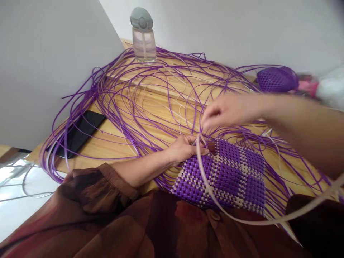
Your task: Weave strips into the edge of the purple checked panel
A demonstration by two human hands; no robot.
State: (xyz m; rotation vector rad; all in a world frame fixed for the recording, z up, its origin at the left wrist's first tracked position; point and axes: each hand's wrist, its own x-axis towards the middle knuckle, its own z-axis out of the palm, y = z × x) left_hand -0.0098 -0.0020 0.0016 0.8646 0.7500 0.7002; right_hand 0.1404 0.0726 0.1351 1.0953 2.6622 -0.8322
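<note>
A woven panel (228, 172) of purple and cream strips lies at the near edge of the wooden table (118, 143), partly over my lap. My left hand (184, 147) presses down on the panel's upper left corner, fingers curled on the weave. My right hand (228, 109) hovers just above it, fingertips pinched on thin purple strips (150, 93) near the corner. A long cream strip (215, 200) loops from that corner across the panel and off to the right.
Loose purple strips sprawl over most of the table. A clear water bottle (143, 36) with a grey lid stands at the far corner by the wall. A black phone (77, 132) lies at the left edge. A purple woven basket (276, 79) sits at the far right.
</note>
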